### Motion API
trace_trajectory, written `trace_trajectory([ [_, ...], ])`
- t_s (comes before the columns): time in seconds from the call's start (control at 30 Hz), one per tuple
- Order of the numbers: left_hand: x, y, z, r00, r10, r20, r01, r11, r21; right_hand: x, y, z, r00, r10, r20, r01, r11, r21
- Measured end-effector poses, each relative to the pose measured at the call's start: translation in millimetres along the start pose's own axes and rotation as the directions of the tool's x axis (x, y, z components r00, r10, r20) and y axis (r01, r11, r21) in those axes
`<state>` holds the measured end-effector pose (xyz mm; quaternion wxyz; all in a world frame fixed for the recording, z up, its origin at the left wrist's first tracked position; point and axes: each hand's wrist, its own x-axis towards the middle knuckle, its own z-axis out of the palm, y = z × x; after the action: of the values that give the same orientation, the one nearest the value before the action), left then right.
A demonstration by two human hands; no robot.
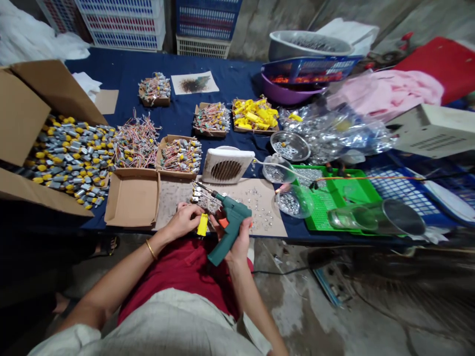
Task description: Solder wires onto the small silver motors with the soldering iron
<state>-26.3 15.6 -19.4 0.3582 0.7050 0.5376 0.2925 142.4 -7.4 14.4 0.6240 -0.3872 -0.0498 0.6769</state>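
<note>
My right hand [241, 242] is wrapped around the handle of a green soldering gun [233, 222] with an orange trigger. Its metal tip points up and left, towards the fan. At the table's front edge, my left hand [183, 221] is closed, fingertips pinched at a small yellow plastic part [202, 225]. That part sits between my two hands, below the gun's tip. A small metal piece [195, 198] stands on the cardboard sheet [274, 220] just beyond my left fingers. Loose metal bits are scattered over the sheet.
A small white fan [228, 166] stands behind the gun. Leftward are a cardboard tray [131, 198], a box of grey-and-yellow motors [70, 158] and wired parts [135, 141]. Yellow parts fill another tray [256, 114]. Clear bowls [295, 201] and a green basket [343, 198] stand right.
</note>
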Motion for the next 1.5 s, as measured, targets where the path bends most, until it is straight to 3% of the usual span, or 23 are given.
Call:
trace_trajectory([
  [0.6,-12,9,3.4,0.993,-0.044,-0.108,0.052,0.996,0.068,-6,10,-6,1.000,0.000,-0.018,0.000,1.000,-0.004],
  [0.97,-23,7,1.5,0.996,-0.065,-0.067,0.068,0.996,0.052,-6,7,-8,1.000,0.031,0.005,-0.031,0.999,0.019],
  [1.5,-24,8,7.9,0.991,-0.064,-0.116,0.069,0.997,0.045,-3,5,-12,0.999,0.048,0.018,-0.048,0.999,0.020],
])
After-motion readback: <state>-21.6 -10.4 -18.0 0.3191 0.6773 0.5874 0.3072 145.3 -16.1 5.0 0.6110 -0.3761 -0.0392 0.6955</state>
